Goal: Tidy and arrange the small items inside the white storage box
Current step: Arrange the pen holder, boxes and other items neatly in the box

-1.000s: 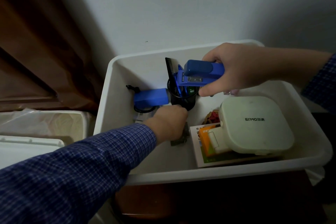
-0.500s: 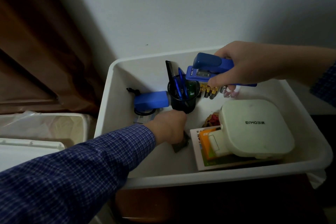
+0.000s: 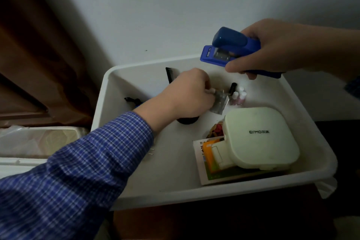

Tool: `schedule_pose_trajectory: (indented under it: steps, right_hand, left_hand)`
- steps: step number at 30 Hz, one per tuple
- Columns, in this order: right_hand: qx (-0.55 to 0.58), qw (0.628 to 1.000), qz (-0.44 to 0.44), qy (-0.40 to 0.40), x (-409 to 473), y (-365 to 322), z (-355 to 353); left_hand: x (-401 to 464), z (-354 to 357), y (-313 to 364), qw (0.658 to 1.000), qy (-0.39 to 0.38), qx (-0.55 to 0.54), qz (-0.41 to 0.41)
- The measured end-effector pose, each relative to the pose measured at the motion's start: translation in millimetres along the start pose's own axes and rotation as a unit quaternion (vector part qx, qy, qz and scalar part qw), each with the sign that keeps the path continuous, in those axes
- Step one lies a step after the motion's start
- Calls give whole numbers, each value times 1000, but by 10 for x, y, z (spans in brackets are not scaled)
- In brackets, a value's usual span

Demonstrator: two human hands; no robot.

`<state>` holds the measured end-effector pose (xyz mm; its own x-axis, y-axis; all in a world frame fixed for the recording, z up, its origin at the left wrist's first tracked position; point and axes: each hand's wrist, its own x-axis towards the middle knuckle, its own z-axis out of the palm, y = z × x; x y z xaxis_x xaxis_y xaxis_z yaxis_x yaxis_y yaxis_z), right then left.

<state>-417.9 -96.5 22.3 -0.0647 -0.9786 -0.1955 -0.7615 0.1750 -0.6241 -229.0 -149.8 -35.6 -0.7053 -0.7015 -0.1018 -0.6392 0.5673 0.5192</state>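
The white storage box (image 3: 175,197) stands against the wall. My right hand (image 3: 272,48) grips a blue stapler (image 3: 229,48) in the air above the box's far rim. My left hand (image 3: 187,95) reaches over the black pen cup (image 3: 188,120), hiding most of it, and pinches a small silvery packet (image 3: 220,101) near the box's back. A black comb (image 3: 169,75) sticks up behind my left hand. Small pink-capped bottles (image 3: 239,95) and a black tube (image 3: 232,88) stand at the back wall.
A pale green case (image 3: 259,138) marked ERMO lies at the right on an orange box (image 3: 209,154) and a card (image 3: 202,173), with coloured bits (image 3: 216,129) beside it. A black cord (image 3: 132,100) lies at the left. A lined white bin (image 3: 37,142) stands left of the box.
My right hand lifted the stapler up and to the right, out of the box. My left hand left the box floor and reached back over the pen cup with the silvery packet.
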Motion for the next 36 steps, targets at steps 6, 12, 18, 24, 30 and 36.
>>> schedule_pose_trajectory:
  steps: [6,12,18,24,30,36]
  right_hand:
    - [55,997,46,3,-174,131,-147]
    - [105,991,72,-45,-235,168,-189]
    - [117,980,67,-144,-302,281,-129]
    - [138,977,67,-148,-263,308,-85]
    - [169,977,93,-96,-212,342,-111]
    - [180,973,103,-97,-198,352,-12]
  left_hand:
    - [20,-222,70,964,-71,-252,-47]
    - [32,32,312,959,-115,-249,-71]
    - [-4,225,270,904,-106,-404,-92]
    - [-15,130,209,889,-64,-451,-53]
    - [-105,157,61,954,-158,-255,-12]
    - [-146,334,61,934,-280,-224,-15]
